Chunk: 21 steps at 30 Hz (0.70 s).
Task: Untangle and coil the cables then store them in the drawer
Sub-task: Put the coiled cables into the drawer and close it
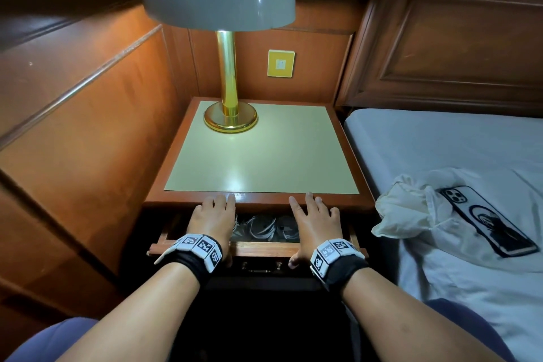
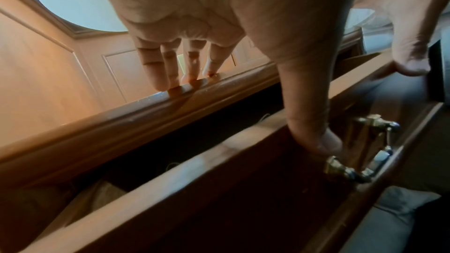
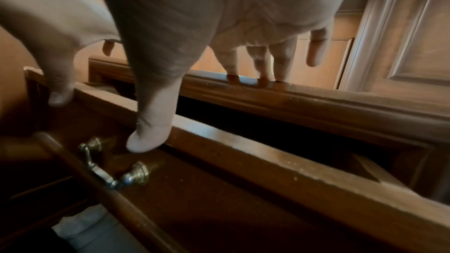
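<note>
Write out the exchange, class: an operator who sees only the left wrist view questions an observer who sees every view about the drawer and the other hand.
Operator: The drawer looks dark inside from here. Is anything in it?
Observer: Yes. The head view shows white coiled cables lying in it.
Operator: How does the right hand rest?
Observer: Three fingertips touch the nightstand front edge, the little finger is lifted, and the thumb presses the drawer front.

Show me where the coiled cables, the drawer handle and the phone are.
coiled cables (image 1: pixel 261 228), head view, white loops inside the drawer.
drawer handle (image 3: pixel 114 168), right wrist view, brass bail.
phone (image 1: pixel 487 220), head view, its back.
</note>
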Motion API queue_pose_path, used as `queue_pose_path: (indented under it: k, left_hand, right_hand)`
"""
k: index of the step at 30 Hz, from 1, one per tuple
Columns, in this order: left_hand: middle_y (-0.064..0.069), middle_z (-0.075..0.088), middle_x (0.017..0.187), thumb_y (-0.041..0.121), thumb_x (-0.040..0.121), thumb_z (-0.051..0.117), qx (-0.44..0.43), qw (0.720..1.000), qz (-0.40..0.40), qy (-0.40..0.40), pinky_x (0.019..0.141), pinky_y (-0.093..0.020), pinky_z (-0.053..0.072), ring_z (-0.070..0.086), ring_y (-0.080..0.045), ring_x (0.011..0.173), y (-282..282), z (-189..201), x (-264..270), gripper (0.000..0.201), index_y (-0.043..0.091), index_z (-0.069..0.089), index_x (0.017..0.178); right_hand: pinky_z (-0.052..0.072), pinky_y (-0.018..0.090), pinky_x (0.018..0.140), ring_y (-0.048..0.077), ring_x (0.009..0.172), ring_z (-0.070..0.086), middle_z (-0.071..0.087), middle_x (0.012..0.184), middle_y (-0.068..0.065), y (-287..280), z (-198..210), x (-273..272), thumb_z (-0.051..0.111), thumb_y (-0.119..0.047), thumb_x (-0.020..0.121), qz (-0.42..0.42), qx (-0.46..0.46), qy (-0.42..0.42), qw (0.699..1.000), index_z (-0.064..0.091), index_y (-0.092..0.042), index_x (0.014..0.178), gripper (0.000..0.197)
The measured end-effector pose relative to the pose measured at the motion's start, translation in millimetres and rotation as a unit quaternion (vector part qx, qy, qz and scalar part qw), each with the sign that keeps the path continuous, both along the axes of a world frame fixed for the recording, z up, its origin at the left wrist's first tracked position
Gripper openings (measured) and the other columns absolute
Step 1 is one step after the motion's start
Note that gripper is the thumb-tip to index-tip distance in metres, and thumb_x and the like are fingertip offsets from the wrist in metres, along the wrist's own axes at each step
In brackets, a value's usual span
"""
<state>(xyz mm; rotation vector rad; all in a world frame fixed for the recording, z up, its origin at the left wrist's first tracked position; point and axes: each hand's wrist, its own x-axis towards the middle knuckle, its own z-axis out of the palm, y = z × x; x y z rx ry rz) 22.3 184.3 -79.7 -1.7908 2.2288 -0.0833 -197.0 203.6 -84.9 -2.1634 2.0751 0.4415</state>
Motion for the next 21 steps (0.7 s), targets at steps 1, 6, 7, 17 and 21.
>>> queue_pose_path:
  k: [1, 6, 7, 17, 21]
  left_hand:
    - [-0.007, 0.039, 0.143, 0.053, 0.047, 0.096, -0.002, 1.000, 0.003, -0.001, 0.101, -0.037, 0.043, 0.043, -0.027, 0.127, -1, 0, -2, 0.135, 0.010, 0.019, 0.150]
    - [-0.005, 0.045, 0.127, 0.037, 0.057, 0.095, -0.008, 1.000, 0.015, -0.014, 0.083, -0.032, 0.049, 0.050, -0.024, 0.111, -10, 4, -12, 0.101, 0.010, 0.036, 0.134]
    - [-0.005, 0.046, 0.124, 0.032, 0.060, 0.094, -0.008, 1.000, 0.015, -0.018, 0.081, -0.032, 0.049, 0.051, -0.024, 0.109, -11, 5, -13, 0.094, 0.009, 0.039, 0.132]
    - [-0.004, 0.051, 0.100, -0.006, 0.067, 0.066, -0.068, 0.998, 0.002, -0.013, 0.050, -0.029, 0.043, 0.056, -0.023, 0.084, -39, -16, -23, 0.035, 0.012, 0.062, 0.097]
    - [-0.005, 0.044, 0.060, -0.016, 0.045, 0.032, -0.149, 0.988, -0.034, -0.004, 0.043, -0.018, 0.022, 0.045, -0.017, 0.046, -51, -21, -23, 0.035, 0.010, 0.055, 0.052]
  right_hand:
    - [0.018, 0.055, 0.117, 0.036, 0.152, 0.006, 0.000, 0.165, 0.015, -1, 0, 0, 0.088, -0.064, 0.054, -0.001, -0.008, 0.004, 1.000, -0.009, -0.027, 0.157, 0.146]
    - [0.031, 0.047, 0.110, 0.032, 0.136, 0.035, 0.027, 0.154, 0.013, -13, -1, 3, 0.086, -0.063, 0.059, 0.005, -0.053, 0.037, 0.998, 0.007, -0.018, 0.156, 0.133]
    - [0.033, 0.046, 0.107, 0.031, 0.132, 0.039, 0.032, 0.150, 0.012, -15, -2, 4, 0.086, -0.061, 0.061, 0.008, -0.063, 0.040, 0.997, 0.010, -0.016, 0.156, 0.129]
    - [0.038, 0.038, 0.094, 0.028, 0.111, 0.048, 0.042, 0.131, 0.011, -36, 3, 15, 0.063, -0.018, 0.090, 0.024, -0.083, 0.049, 0.995, 0.032, -0.005, 0.147, 0.067]
    - [0.037, 0.037, 0.090, 0.029, 0.105, 0.050, 0.045, 0.124, 0.012, -46, 2, 16, 0.044, -0.002, 0.094, 0.028, -0.094, 0.061, 0.993, 0.044, -0.001, 0.137, 0.043]
